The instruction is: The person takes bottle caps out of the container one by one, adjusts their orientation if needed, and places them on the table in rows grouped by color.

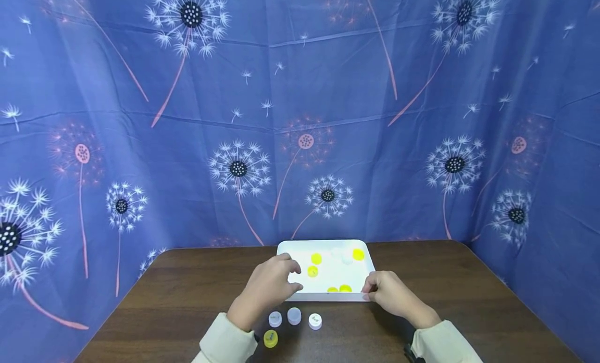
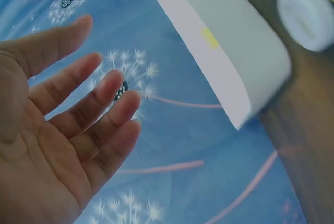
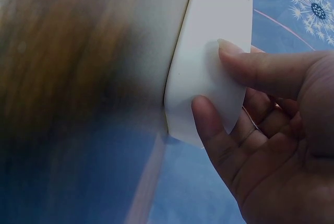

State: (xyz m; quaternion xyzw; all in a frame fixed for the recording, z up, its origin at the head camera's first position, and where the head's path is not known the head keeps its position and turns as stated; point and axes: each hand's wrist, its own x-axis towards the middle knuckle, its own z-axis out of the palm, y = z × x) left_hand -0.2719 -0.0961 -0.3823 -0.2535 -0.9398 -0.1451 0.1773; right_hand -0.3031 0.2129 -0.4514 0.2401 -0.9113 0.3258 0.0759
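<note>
A white rectangular tray [image 1: 323,297] lies on the table with several yellow bottle caps in it, one of them a yellow cap [image 1: 316,258] left of the middle. Pale white caps [image 1: 347,259] sit inside too, faint against the bright floor. My right hand [image 1: 386,292] grips the tray's near right corner, thumb and a finger on its wall [image 3: 209,78]. Over the tray's left side hovers my left hand [image 1: 272,282], fingers [image 2: 117,112] loosely bent and apart, nothing held.
In front of the tray, on the wooden table [image 1: 187,300], lie three white caps [image 1: 294,315] and a yellow cap [image 1: 270,338], close to my left wrist. Behind the table's far edge hangs a blue cloth [image 1: 290,92] with dandelion prints.
</note>
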